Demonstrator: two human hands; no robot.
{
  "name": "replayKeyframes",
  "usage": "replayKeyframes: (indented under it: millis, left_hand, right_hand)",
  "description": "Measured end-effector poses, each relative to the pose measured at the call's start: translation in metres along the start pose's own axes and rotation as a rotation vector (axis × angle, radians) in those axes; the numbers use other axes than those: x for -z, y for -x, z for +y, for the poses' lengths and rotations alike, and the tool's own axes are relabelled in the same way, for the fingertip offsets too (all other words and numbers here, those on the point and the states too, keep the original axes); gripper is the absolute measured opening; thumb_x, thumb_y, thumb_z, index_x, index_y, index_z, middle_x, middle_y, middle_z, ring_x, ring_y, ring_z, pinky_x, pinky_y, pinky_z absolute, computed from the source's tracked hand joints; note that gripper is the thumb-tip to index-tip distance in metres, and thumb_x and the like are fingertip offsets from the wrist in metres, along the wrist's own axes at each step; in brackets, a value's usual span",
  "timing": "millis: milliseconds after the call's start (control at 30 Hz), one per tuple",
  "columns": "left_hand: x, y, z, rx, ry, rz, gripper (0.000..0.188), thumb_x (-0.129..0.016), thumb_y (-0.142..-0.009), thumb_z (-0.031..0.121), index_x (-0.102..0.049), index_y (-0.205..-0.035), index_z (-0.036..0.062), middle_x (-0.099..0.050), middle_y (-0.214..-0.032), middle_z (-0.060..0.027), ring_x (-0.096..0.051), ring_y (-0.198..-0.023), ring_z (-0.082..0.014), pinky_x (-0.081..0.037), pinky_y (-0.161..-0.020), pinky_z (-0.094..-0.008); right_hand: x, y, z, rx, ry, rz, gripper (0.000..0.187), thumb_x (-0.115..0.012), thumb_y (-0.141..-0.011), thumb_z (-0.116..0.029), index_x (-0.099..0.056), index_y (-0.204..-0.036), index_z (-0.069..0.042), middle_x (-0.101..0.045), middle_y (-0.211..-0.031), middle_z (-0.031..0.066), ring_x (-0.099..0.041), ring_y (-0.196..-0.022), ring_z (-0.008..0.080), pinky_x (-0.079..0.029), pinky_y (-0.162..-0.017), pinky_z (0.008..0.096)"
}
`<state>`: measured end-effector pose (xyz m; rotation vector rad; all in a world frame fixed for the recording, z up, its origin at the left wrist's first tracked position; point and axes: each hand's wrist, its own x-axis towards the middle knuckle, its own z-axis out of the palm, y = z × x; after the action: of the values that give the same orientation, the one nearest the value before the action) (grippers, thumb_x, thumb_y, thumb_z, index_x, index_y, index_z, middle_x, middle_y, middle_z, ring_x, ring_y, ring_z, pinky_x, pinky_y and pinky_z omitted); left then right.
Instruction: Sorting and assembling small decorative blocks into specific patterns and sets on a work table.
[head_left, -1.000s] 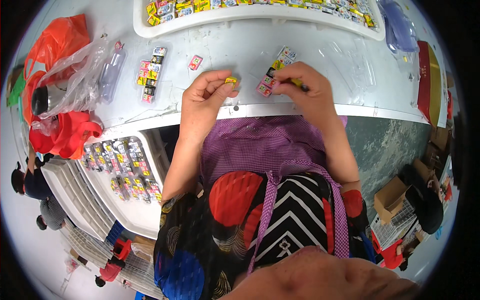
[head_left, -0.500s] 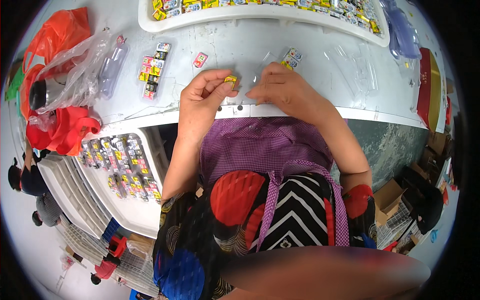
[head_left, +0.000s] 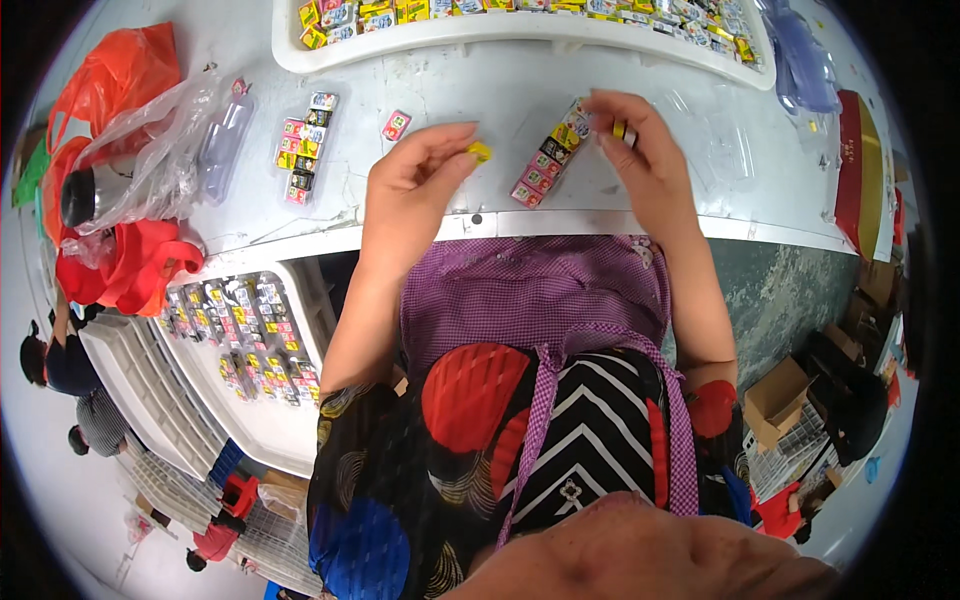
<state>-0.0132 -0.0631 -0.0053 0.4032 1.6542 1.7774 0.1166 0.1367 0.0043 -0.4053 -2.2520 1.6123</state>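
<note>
My left hand [head_left: 412, 195] is closed, pinching a small yellow box [head_left: 479, 152] between thumb and fingertips above the table. Just right of it lies a clear plastic tray [head_left: 522, 160] with a slanted row of small boxes [head_left: 551, 152] in pink, black, yellow and white. My right hand [head_left: 655, 165] is at the tray's upper right end, fingers curled round another small box [head_left: 623, 132], yellow with a dark part, mostly hidden. A single pink box [head_left: 395, 125] lies beyond my left hand. Further left, a second clear tray [head_left: 322, 165] holds small boxes in two columns.
Across the far side stands a white bin [head_left: 520, 38] heaped with small boxes. Clear trays [head_left: 725, 140] lie at right, purplish ones [head_left: 803, 60] behind. Plastic bags [head_left: 115, 90] and a flask [head_left: 95, 192] sit at left. A white crate [head_left: 260, 420] with packed trays is below left.
My right hand has moved right and turned, uncovering the row of boxes that it hid, and a small box now shows in its fingers. My left hand stays nearly in place with its yellow box.
</note>
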Motion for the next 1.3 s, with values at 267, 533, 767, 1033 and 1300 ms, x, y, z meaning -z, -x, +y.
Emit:
replayKeyframes:
  millis: [267, 533, 767, 1033, 1300]
  left_hand:
    - [-0.031, -0.031, 0.013, -0.377, -0.722, -0.17, 0.015, -0.062, -0.08, -0.002, -0.068, -0.094, 0.0012, -0.067, -0.088, -0.0107, -0.063, -0.081, -0.0258, -0.051, -0.072, -0.0322]
    - [-0.033, -0.04, 0.008, -0.599, -0.914, -0.308, 0.03, -0.058, -0.066, -0.005, -0.067, -0.093, 0.0038, -0.066, -0.088, -0.0098, -0.056, -0.086, -0.0298, -0.048, -0.078, -0.037]
    - [-0.027, -0.037, -0.001, -0.782, -0.95, -0.192, 0.029, -0.061, -0.067, -0.004, -0.067, -0.094, 0.0061, -0.062, -0.09, -0.0083, -0.057, -0.085, -0.0284, -0.049, -0.078, -0.0367]
    - [-0.061, -0.04, 0.022, -0.095, -0.003, -0.206, 0.019, -0.059, -0.092, 0.005, -0.059, -0.11, 0.0004, -0.065, -0.094, -0.0079, -0.064, -0.083, -0.014, -0.052, -0.071, -0.0246]
    - [-0.076, -0.055, 0.02, -0.015, 0.218, -0.189, 0.017, -0.061, -0.09, 0.004, -0.057, -0.106, -0.0014, -0.063, -0.089, -0.0056, -0.059, -0.074, -0.009, -0.05, -0.065, -0.0227]
  right_hand:
    - [-0.002, -0.021, 0.007, -0.09, -0.452, 0.076, 0.038, -0.046, -0.089, 0.01, -0.048, -0.126, 0.0, -0.053, -0.132, 0.0124, -0.055, -0.119, 0.025, -0.046, -0.099, 0.0348]
    - [-0.008, -0.011, 0.0, -0.138, -0.396, 0.161, 0.034, -0.044, -0.09, 0.008, -0.05, -0.123, 0.002, -0.055, -0.129, 0.0156, -0.06, -0.112, 0.0253, -0.047, -0.097, 0.0356]
    - [-0.009, -0.015, 0.007, -0.146, -0.458, 0.17, 0.034, -0.044, -0.09, 0.008, -0.051, -0.123, 0.003, -0.059, -0.123, 0.0172, -0.061, -0.108, 0.0229, -0.047, -0.096, 0.0331]
    - [-0.024, -0.031, -0.006, -0.018, -0.682, 0.228, 0.04, -0.043, -0.088, 0.008, -0.049, -0.127, 0.0, -0.054, -0.131, 0.014, -0.054, -0.12, 0.0205, -0.042, -0.099, 0.0305]
    - [-0.014, -0.035, -0.019, -0.153, -1.171, 0.148, 0.056, -0.039, -0.089, 0.007, -0.032, -0.143, -0.005, -0.042, -0.143, 0.0136, -0.036, -0.135, 0.0238, -0.035, -0.105, 0.034]
